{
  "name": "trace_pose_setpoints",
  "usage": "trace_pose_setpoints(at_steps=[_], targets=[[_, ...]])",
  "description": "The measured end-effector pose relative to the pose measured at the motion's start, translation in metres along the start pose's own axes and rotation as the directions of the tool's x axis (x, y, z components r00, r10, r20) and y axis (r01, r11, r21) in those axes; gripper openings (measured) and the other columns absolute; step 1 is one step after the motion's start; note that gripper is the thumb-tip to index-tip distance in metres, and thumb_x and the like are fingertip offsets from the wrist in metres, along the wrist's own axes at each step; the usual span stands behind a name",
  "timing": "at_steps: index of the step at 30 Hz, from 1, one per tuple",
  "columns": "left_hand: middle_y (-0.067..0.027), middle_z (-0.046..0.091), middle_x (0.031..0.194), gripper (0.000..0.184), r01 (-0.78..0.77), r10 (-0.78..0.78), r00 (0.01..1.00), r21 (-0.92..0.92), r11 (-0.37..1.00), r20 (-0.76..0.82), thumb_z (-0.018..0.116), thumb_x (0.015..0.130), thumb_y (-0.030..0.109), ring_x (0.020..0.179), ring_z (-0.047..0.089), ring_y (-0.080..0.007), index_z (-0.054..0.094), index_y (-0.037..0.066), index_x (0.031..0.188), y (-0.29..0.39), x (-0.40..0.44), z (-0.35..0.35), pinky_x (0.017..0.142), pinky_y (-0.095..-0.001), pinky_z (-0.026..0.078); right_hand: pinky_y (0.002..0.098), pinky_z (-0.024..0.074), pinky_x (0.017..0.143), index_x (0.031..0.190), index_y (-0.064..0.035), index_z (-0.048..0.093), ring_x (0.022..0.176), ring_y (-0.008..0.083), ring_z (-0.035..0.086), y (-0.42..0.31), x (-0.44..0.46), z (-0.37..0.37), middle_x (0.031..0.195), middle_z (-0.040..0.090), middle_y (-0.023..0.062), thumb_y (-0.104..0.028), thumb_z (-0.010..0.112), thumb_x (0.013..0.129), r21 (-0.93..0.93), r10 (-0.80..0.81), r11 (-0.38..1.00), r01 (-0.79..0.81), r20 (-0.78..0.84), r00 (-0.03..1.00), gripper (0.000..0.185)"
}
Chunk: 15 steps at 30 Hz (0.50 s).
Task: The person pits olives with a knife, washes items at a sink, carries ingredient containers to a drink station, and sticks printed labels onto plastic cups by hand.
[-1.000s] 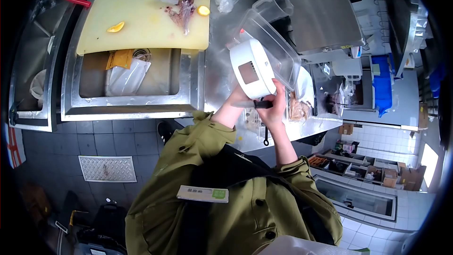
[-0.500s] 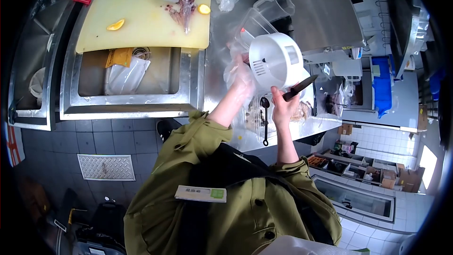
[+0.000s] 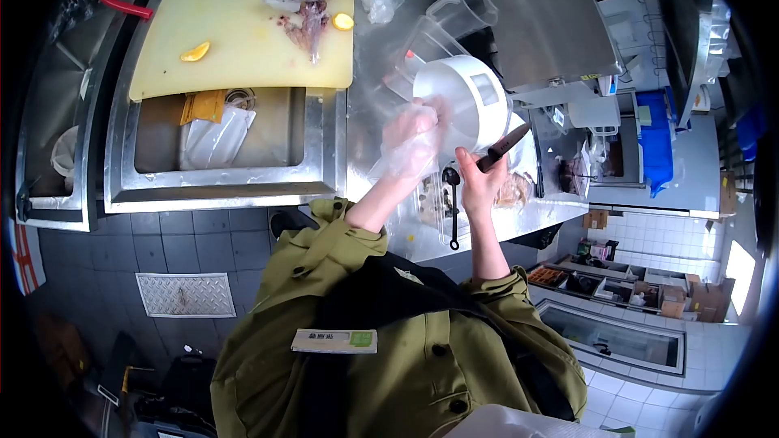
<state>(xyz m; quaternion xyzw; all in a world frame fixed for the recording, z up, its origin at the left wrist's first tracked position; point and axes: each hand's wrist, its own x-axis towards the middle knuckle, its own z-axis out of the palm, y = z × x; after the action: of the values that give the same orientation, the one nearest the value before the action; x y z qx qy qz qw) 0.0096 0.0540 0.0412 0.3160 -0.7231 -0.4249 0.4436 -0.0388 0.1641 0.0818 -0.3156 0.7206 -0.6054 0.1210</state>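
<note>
My left hand (image 3: 410, 134), in a loose clear plastic glove, is at the left side of a white plastic container (image 3: 469, 101). Its fingers are blurred, so their grip on the container cannot be made out. The container leans over the counter, with a pale label on its side. My bare right hand (image 3: 484, 181) grips a dark-bladed knife (image 3: 507, 146) whose tip points up and to the right, just beside the container's lower edge. Left of that hand lies a black spoon (image 3: 454, 203) with a ring at its handle end.
A yellowish cutting board (image 3: 227, 40) spans the sink (image 3: 227, 195), bearing dark fish-like pieces (image 3: 308, 20), an orange wedge (image 3: 195, 52) and a cut orange piece (image 3: 343, 22). Clear jugs (image 3: 464, 10) and crumpled plastic (image 3: 381, 2) sit behind; a steel box (image 3: 552, 28) stands right.
The white container has tilted and shifted left, showing less of its inside. My left hand has turned beside it. My right hand keeps the knife in nearly the same place.
</note>
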Motion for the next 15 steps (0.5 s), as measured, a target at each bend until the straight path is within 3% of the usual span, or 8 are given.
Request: trace_pose_setpoints(at_steps=[2,5,8,11,12,13,14,15], targets=[[-0.0079,0.056,0.069,0.009,-0.039,0.047,0.998,0.147,0.988,-0.051,0.059,0.067,0.016,0.067,0.058,-0.0252,0.055,0.008,0.064,-0.004,0.005,0.01,0.057,-0.0364,0.047,0.0154,0.0289,0.046,0.101,-0.0032,0.045,0.052,-0.0002,0.038,0.001,0.0,0.006,0.065,0.047,-0.0063,0.004,0.068,0.069,-0.003,0.016,1.0,-0.016,-0.024,1.0,0.04],[-0.0087,0.056,0.068,0.012,0.076,-0.075,0.997,0.056,0.996,-0.006,0.06,0.067,0.02,0.066,0.058,-0.0256,0.057,0.009,0.064,-0.017,0.002,0.031,0.057,-0.0361,0.047,0.0156,0.0294,0.047,0.102,-0.0027,0.046,0.052,0.0001,0.038,0.006,0.001,0.009,0.066,0.048,-0.0063,0.002,0.069,0.068,-0.019,-0.013,1.0,0.013,-0.034,0.999,0.042],[-0.0098,0.058,0.068,0.016,0.113,-0.176,0.978,-0.427,0.897,-0.111,0.059,0.065,0.024,0.066,0.058,-0.0262,0.06,0.009,0.064,-0.036,-0.012,0.049,0.058,-0.0361,0.047,0.0159,0.0306,0.047,0.104,-0.0018,0.048,0.053,0.0008,0.04,0.018,0.001,0.008,0.067,0.048,-0.0065,0.0,0.069,0.069,0.007,0.038,0.999,-0.037,-0.088,0.995,0.041],[-0.0116,0.06,0.069,0.017,0.082,-0.106,0.975,0.127,0.989,0.195,0.059,0.066,0.025,0.067,0.059,-0.027,0.063,0.008,0.065,-0.024,-0.001,0.008,0.059,-0.0366,0.046,0.0162,0.0319,0.048,0.101,-0.0013,0.049,0.053,0.0014,0.041,0.018,0.004,0.013,0.067,0.049,-0.0061,-0.003,0.068,0.072,0.007,0.051,0.999,-0.05,-0.111,0.992,0.035],[-0.0126,0.058,0.072,0.014,0.189,-0.165,0.962,-0.095,0.977,0.22,0.057,0.074,0.016,0.07,0.059,-0.0232,0.06,0.004,0.07,-0.025,-0.005,-0.007,0.061,-0.0335,0.045,0.0172,0.0329,0.047,0.097,-0.001,0.051,0.053,0.0025,0.043,0.013,0.004,0.013,0.065,0.049,-0.005,-0.007,0.066,0.074,0.012,0.095,0.995,-0.094,-0.093,0.991,0.028],[-0.0122,0.057,0.072,0.015,0.229,-0.273,0.883,0.158,0.961,0.381,0.056,0.076,0.016,0.068,0.058,-0.0224,0.06,0.003,0.073,-0.004,0.008,-0.038,0.062,-0.0324,0.044,0.0182,0.0339,0.046,0.092,-0.0007,0.052,0.052,0.0036,0.044,0.008,0.005,0.014,0.063,0.05,-0.004,-0.012,0.064,0.077,0.015,0.138,0.99,-0.138,-0.074,0.988,0.022],[-0.0089,0.059,0.073,0.016,0.254,-0.172,0.923,-0.206,0.945,0.345,0.056,0.078,0.019,0.067,0.057,-0.0203,0.061,0.003,0.077,-0.021,-0.008,-0.054,0.063,-0.0306,0.044,0.0194,0.0342,0.045,0.088,-0.0005,0.052,0.05,0.0044,0.044,0.001,0.007,0.012,0.061,0.05,-0.0031,-0.015,0.062,0.078,-0.056,0.244,0.968,-0.246,-0.03,0.969,0.02],[-0.0051,0.059,0.076,0.017,0.373,-0.263,0.855,-0.176,0.911,0.447,0.055,0.08,0.02,0.07,0.057,-0.017,0.06,0.005,0.088,-0.029,-0.002,-0.069,0.065,-0.0282,0.044,0.0207,0.0345,0.043,0.083,-0.0004,0.053,0.048,0.0053,0.045,-0.003,0.008,0.012,0.058,0.049,-0.0022,-0.019,0.061,0.08,-0.127,0.351,0.929,-0.348,0.006,0.936,0.02]])
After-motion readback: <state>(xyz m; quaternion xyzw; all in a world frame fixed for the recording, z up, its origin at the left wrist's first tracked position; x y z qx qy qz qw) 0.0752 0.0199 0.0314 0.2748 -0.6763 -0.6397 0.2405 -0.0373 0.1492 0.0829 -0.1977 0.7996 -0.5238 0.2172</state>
